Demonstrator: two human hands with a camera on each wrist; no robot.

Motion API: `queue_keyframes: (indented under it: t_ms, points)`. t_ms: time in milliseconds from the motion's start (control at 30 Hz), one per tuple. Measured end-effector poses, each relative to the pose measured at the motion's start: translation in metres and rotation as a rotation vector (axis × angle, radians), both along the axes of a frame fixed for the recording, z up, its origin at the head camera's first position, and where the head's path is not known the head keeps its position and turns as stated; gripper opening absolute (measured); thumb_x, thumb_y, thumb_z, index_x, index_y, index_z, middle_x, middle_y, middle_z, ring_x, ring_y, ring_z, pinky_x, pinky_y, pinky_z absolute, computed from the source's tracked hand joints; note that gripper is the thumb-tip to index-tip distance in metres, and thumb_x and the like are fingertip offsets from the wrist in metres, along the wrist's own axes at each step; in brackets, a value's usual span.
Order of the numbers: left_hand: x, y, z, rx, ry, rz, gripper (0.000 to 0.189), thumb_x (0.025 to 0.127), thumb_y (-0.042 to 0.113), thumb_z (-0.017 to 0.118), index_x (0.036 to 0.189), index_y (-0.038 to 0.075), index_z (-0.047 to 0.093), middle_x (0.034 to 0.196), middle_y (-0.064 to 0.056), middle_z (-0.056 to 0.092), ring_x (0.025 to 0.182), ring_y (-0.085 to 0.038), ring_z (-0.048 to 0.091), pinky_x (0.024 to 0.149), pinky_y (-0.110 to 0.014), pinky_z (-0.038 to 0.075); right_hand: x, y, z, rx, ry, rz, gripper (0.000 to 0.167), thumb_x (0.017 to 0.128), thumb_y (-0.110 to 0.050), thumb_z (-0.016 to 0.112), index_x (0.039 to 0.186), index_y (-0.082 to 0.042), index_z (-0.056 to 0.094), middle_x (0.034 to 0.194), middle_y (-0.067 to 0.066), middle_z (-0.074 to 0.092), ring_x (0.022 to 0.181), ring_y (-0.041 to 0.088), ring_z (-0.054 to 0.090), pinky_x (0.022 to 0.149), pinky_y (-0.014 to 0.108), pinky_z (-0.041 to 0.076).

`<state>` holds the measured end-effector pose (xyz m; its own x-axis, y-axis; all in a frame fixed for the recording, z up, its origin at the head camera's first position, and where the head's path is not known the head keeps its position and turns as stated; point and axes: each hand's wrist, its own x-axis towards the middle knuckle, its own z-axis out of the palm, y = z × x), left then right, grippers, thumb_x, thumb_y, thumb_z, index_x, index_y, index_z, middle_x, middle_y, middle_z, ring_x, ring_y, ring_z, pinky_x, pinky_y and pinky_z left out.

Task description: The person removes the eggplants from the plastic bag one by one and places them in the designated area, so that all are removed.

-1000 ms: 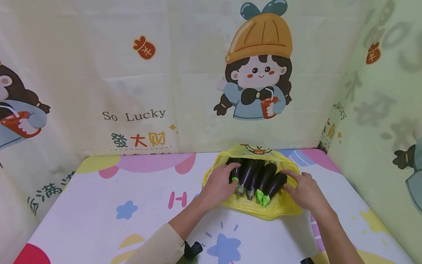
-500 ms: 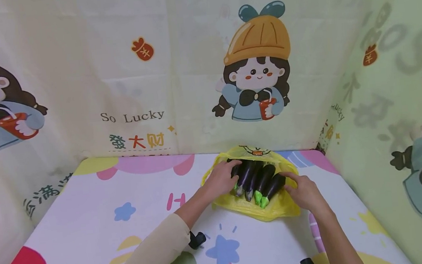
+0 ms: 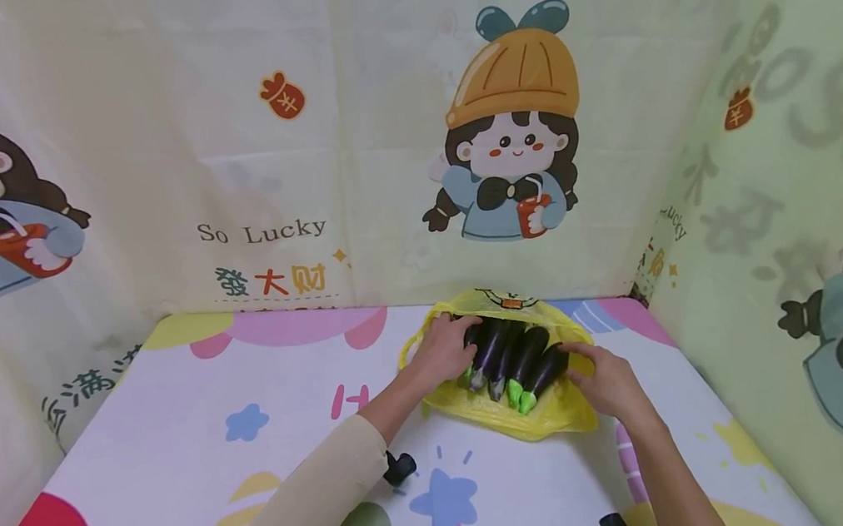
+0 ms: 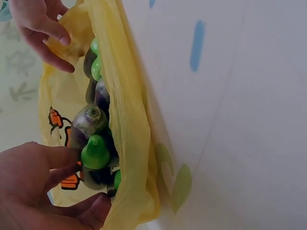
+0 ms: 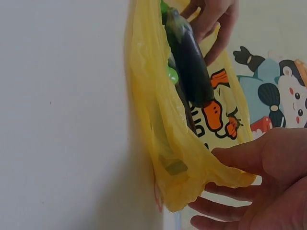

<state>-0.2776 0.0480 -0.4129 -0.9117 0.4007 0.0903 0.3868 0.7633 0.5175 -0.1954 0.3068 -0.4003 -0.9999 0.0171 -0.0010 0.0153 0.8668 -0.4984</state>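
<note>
Several dark purple eggplants (image 3: 527, 352) lie side by side in the mouth of a yellow plastic bag (image 3: 472, 406), their stem ends towards the near side. My left hand (image 3: 440, 353) reaches in at the bag's left side. In the left wrist view its thumb and fingers curl round the outermost eggplant (image 4: 96, 153), which has a bright green cap. At the opposite side my right hand (image 3: 607, 380) holds the bag's edge. The right wrist view shows a fold of yellow plastic (image 5: 230, 175) between that hand's thumb and fingers.
The bag rests near the back of a table (image 3: 288, 375) covered with a printed cloth. Behind it hangs a patterned curtain (image 3: 381, 149), with another curtain (image 3: 738, 269) along the right. A black wrist device (image 3: 400, 469) sits below the left hand.
My left hand has moved slightly deeper into the bag, its forearm shifting forward and right. My right hand keeps its place at the bag's edge; the eggplants have barely moved.
</note>
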Motion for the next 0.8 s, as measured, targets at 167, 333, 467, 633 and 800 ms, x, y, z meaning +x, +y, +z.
queue_keyframes:
  t_ms: [167, 333, 467, 633, 800]
  points:
    - [-0.003, 0.001, 0.0, 0.012, -0.007, 0.007, 0.048, 0.104, 0.023, 0.062, 0.151, 0.024, 0.055, 0.138, -0.023, 0.057, 0.119, -0.032, 0.055, 0.089, -0.04, 0.049, -0.002, 0.0, -0.001, -0.003, 0.017, 0.002, 0.044, 0.097, -0.01, 0.065, 0.141, -0.007, 0.062, 0.149, 0.036, 0.049, 0.138, 0.06, 0.042, 0.11, 0.073, 0.036]
    - [-0.006, 0.002, -0.002, 0.013, -0.003, -0.009, 0.047, 0.104, 0.023, 0.062, 0.151, 0.025, 0.056, 0.137, -0.023, 0.059, 0.125, -0.034, 0.054, 0.094, -0.041, 0.049, -0.003, 0.002, -0.002, -0.018, 0.011, -0.007, 0.044, 0.096, -0.008, 0.067, 0.14, -0.008, 0.063, 0.148, 0.035, 0.051, 0.135, 0.059, 0.045, 0.108, 0.072, 0.039]
    - [-0.007, 0.003, -0.001, 0.022, -0.018, -0.019, 0.049, 0.103, 0.023, 0.064, 0.151, 0.024, 0.055, 0.138, -0.023, 0.059, 0.125, -0.034, 0.054, 0.096, -0.043, 0.05, -0.004, 0.004, -0.001, -0.039, 0.012, -0.021, 0.044, 0.096, -0.007, 0.067, 0.139, -0.009, 0.065, 0.148, 0.033, 0.052, 0.132, 0.057, 0.048, 0.104, 0.069, 0.043]
    - [-0.008, 0.003, 0.0, 0.03, -0.019, -0.033, 0.05, 0.101, 0.019, 0.066, 0.15, 0.021, 0.055, 0.135, -0.02, 0.06, 0.121, -0.031, 0.054, 0.098, -0.042, 0.049, -0.005, 0.009, 0.0, -0.065, 0.019, -0.035, 0.042, 0.096, -0.007, 0.066, 0.138, -0.011, 0.067, 0.144, 0.033, 0.055, 0.115, 0.046, 0.054, 0.082, 0.047, 0.046]
    - [-0.007, 0.004, 0.001, 0.061, -0.03, -0.036, 0.055, 0.098, 0.009, 0.062, 0.151, 0.021, 0.054, 0.129, -0.019, 0.062, 0.113, -0.029, 0.052, 0.089, -0.038, 0.047, -0.005, 0.01, 0.0, -0.102, 0.009, -0.033, 0.041, 0.097, -0.009, 0.066, 0.138, -0.01, 0.067, 0.145, 0.033, 0.054, 0.112, 0.042, 0.053, 0.074, 0.036, 0.043]
